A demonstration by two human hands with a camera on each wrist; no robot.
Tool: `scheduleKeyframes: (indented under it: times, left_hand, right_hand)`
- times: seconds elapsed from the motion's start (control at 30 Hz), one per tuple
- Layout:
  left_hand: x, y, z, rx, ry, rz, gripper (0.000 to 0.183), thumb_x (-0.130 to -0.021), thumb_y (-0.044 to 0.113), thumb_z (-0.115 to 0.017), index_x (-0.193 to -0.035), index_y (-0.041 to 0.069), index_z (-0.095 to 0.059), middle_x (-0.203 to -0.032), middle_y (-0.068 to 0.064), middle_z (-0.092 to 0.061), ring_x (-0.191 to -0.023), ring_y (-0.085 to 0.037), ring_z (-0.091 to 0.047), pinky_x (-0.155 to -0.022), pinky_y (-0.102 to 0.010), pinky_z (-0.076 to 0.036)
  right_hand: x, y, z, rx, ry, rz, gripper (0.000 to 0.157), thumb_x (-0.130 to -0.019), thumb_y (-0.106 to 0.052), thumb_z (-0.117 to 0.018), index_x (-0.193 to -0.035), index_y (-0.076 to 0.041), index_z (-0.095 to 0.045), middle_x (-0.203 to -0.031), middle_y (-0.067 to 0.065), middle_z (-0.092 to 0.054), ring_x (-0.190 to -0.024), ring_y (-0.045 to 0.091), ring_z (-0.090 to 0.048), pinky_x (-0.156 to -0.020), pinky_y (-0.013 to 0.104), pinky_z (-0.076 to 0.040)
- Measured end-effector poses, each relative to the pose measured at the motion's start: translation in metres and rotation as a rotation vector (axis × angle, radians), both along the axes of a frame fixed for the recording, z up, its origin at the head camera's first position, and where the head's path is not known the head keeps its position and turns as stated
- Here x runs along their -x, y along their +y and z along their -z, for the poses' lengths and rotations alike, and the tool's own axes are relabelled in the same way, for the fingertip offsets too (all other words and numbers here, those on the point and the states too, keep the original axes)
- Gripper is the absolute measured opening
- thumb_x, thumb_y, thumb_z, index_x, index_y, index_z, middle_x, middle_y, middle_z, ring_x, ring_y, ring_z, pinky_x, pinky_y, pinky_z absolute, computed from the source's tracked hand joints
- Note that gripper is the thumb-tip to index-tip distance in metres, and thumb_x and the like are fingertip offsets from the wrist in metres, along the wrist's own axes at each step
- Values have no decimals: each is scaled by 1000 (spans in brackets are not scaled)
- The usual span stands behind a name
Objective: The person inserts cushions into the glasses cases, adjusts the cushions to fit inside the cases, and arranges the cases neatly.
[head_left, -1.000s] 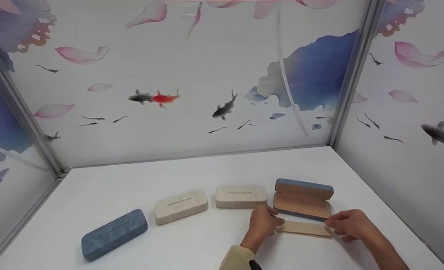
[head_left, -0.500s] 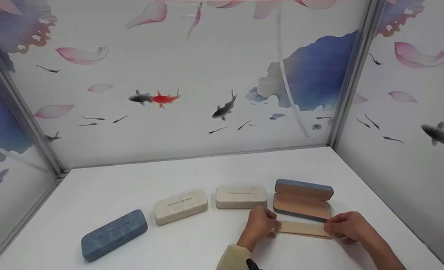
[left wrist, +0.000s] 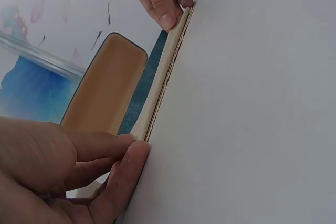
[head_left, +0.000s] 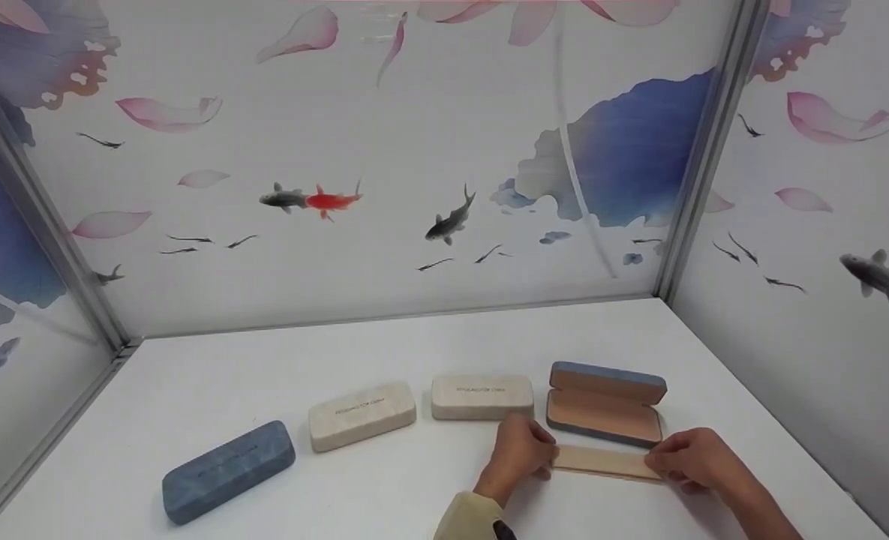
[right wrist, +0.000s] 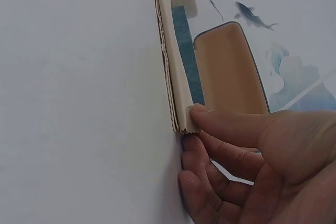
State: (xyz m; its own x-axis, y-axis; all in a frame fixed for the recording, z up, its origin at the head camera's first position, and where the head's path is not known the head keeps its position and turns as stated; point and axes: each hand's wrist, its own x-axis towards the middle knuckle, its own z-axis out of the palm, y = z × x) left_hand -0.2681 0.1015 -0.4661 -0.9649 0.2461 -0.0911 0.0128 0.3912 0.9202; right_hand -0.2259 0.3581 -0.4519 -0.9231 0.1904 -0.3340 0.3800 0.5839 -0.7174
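Note:
A folded beige cleaning cloth (head_left: 602,463) with zigzag-cut edges lies as a narrow strip on the table. My left hand (head_left: 518,457) pinches its left end between thumb and fingers. At the other end, my right hand (head_left: 695,461) pinches it the same way, the thumb (right wrist: 220,121) on top and fingertips beneath. Just behind the strip stands an open blue glasses case (head_left: 605,424) with a tan lining, its lid raised at the back. The layered folds of the cloth (left wrist: 163,80) show along its near edge in the left wrist view.
Two closed cream glasses cases (head_left: 482,397) (head_left: 363,417) stand in a row left of the open one. Farther left lies a closed blue case (head_left: 228,472). Patterned walls (head_left: 384,285) enclose the white table (head_left: 354,495) at the back and sides.
The left hand has shifted slightly left and its fingers have drawn in on the cloth's end. My right hand has slid a little left over the other end. The cases stay put.

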Motion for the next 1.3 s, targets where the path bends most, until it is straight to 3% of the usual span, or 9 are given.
scheduleKeyframes:
  times: [0.37, 0.73, 1.0, 1.3]
  left_hand:
    - [1, -4, -8, 13, -48, 18, 8, -86, 4, -73, -79, 4, -71, -70, 0, -60, -64, -11, -61, -58, -27, -59]
    - [4, -13, -8, -13, -55, 37, 3, -87, 5, -74, -90, 3, -74, -75, -4, -70, -68, -12, -69, -62, -26, -58]
    - [6, -13, -8, -78, -127, 0, 9, -89, 2, -70, -97, -1, -73, -78, -9, -71, -67, -15, -71, -63, -30, -61]
    - [9, -15, -6, -137, -191, -41, 11, -92, 8, -64, -91, 0, -72, -79, -6, -67, -67, -16, -71, -65, -30, -61]
  right_hand:
    - [1, -1, -4, -16, -2, -23, 17, -86, -19, -77, -92, -3, -74, -76, 1, -66, -71, 15, -59, -62, 28, -53]
    - [0, -9, -11, 16, 22, -13, 16, -87, -17, -74, -93, -3, -71, -80, 2, -66, -77, 15, -59, -63, 27, -54]
    - [1, -11, -10, 62, 84, -21, 18, -91, -17, -65, -96, 0, -69, -85, 4, -67, -78, 15, -63, -69, 32, -59]
    - [3, -12, -6, 134, 138, -46, 27, -92, -18, -71, -105, 5, -67, -89, 4, -69, -80, 14, -68, -72, 35, -61]
